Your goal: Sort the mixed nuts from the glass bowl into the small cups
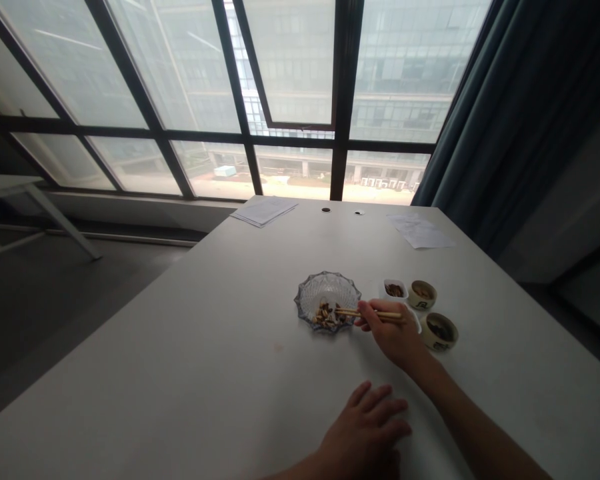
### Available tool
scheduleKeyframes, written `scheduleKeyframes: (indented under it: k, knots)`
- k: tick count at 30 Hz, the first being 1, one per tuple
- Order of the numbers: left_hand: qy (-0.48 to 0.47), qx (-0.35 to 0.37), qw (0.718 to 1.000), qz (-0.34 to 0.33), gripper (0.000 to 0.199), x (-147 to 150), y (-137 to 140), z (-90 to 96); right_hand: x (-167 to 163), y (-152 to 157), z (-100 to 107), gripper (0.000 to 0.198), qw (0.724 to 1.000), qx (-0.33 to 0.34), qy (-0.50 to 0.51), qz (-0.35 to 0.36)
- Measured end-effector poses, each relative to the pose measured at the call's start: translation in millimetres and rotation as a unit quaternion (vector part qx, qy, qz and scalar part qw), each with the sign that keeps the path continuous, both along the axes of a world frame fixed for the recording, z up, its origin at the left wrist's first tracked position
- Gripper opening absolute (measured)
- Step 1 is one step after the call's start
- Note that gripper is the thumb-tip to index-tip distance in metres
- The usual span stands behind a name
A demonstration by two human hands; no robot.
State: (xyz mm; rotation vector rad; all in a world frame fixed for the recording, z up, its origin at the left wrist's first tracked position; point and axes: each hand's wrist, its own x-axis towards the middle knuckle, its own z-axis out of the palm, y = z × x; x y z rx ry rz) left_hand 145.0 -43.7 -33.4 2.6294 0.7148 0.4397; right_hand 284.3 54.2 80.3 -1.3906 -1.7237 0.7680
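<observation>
The lower frame is filled by a white table (180, 373), with a glass bowl (330, 287) just right of centre. The left hand (363, 430), lower centre, is empty; by the right hand (393, 337), a white container (419, 322) beside two cups (440, 343) is mostly hidden. Chopsticks (349, 311) are gripped there, tips at the bowl's brown pieces (325, 317), apparently being picked or placed; a steady pinch seems needed.

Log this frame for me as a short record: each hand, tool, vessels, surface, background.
Right hand: holds chopsticks
Left hand: fingers spread, no object visible in it
Chopstick tips: at small brown pieces in the glass bowl; grip on one unclear
Beside bowl: white dish, two beige cups, another white dish partly hidden by right hand
Surface: white table
Background: windows, dark curtain
</observation>
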Motion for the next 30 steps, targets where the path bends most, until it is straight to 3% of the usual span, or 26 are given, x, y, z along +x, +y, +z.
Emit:
scheduleKeyframes:
  k: [6, 9, 15, 18, 21, 26, 30]
  knots:
    - [0.004, 0.010, 1.000, 0.005, 0.028, -0.1, -0.3, -2.8, 2.0, 4.5, -9.8, 0.047, 0.999, -0.002, 0.048, -0.016]
    - [0.001, 0.010, 1.000, 0.003, 0.029, -0.1, 0.0, -3.7, 5.6, 3.7, -2.6, 0.047, 0.997, -0.007, 0.068, -0.029]
    - [-0.003, -0.010, 1.000, 0.002, 0.029, -1.0, -0.1, 0.4, 36.5, -20.6, 51.8, 0.046, 0.989, 0.009, 0.111, -0.101]
    - [0.000, -0.022, 1.000, -0.001, 0.032, -1.7, -0.3, 3.7, 71.6, -40.5, 81.4, 0.041, 0.977, 0.059, 0.049, -0.201]
    - [0.008, -0.026, 1.000, -0.001, 0.034, -1.0, -0.8, 3.8, 109.3, -54.9, 98.1, 0.033, 0.958, 0.079, -0.005, -0.274]
    - [0.022, -0.015, 1.000, 0.015, 0.038, 1.0, -2.2, -3.3, 141.5, -52.3, 97.4, 0.025, 0.957, 0.047, 0.002, -0.288]
    - [0.022, -0.009, 1.000, 0.016, 0.038, 0.6, -2.0, -6.8, 142.0, -40.0, 87.4, 0.022, 0.971, 0.010, 0.025, -0.239]
